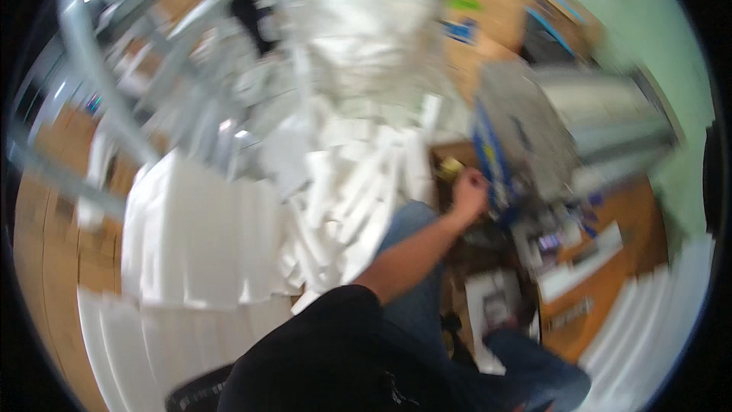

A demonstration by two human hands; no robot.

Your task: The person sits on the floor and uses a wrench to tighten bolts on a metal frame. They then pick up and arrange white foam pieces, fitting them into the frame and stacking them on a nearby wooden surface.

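The picture is strongly motion-blurred. One bare forearm comes out of a black sleeve at the lower middle and stretches up and to the right; from its place left of both legs I take it as my left hand (470,191). Its fingers are curled next to a small yellowish object (450,167), and the blur hides whether they grip it. Beside the hand stands a blue-edged box or panel (490,160). My legs in blue jeans (412,259) lie under the arm. My right hand is out of the picture.
A heap of white strips and foam-like pieces (358,183) fills the middle, with white flat blocks (198,236) to the left. Metal frame bars (84,53) cross the upper left. Brown cartons (488,23) stand at the back, and a wooden surface with small items (587,259) lies at right.
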